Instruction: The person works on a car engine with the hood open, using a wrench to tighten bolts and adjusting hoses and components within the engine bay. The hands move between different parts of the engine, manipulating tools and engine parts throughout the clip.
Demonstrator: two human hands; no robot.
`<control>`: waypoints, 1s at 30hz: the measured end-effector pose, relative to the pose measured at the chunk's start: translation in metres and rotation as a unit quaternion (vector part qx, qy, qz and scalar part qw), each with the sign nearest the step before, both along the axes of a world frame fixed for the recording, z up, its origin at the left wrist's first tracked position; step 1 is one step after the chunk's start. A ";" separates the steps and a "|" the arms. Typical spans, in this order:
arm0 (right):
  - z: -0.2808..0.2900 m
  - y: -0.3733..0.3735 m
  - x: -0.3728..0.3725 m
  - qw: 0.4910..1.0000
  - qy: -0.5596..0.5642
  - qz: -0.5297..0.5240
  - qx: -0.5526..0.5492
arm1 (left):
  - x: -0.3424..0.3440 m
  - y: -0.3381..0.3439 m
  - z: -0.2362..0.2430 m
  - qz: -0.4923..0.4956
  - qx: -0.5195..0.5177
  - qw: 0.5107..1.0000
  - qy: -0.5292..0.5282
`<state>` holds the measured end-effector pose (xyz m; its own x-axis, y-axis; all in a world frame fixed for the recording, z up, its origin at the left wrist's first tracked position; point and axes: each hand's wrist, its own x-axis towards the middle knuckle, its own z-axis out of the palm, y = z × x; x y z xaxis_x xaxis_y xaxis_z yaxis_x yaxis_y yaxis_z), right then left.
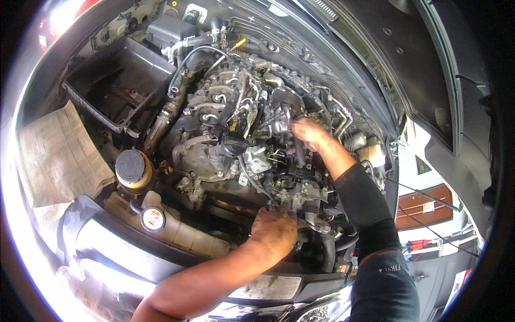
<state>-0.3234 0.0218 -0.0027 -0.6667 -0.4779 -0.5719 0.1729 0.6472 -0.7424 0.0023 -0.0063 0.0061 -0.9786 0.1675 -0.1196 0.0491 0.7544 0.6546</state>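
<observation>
My left hand [272, 228] reaches into the front of a car engine [204, 145], its fingers curled down around something I cannot make out beside a black hose and a metal bracket [311, 190]. My right hand [308, 131], below a black sleeve, is at the upper middle right of the engine, fingers bent against a silvery metal part [281, 121]; what they hold is hidden and slightly blurred. A black round cap [233, 145] and metal pipes sit between and left of my hands.
An open black box [118, 80], folded paper [64, 155], a capped reservoir [131, 166] and a translucent coolant tank [188, 231] lie left and front of the engine. The raised hood [424, 91] arches at upper right. A brown panel [424, 204] shows in the background.
</observation>
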 end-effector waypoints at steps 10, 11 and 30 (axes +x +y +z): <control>-0.021 0.010 -0.001 0.994 0.102 -0.003 -0.028 | 0.002 -0.001 -0.005 -0.017 -0.017 1.000 0.012; -0.013 0.015 0.005 0.994 0.107 0.008 -0.012 | 0.001 -0.001 -0.002 0.031 -0.002 0.999 0.032; 0.064 0.039 0.096 0.905 0.390 0.170 0.016 | -0.021 -0.028 0.040 0.380 0.576 0.723 0.038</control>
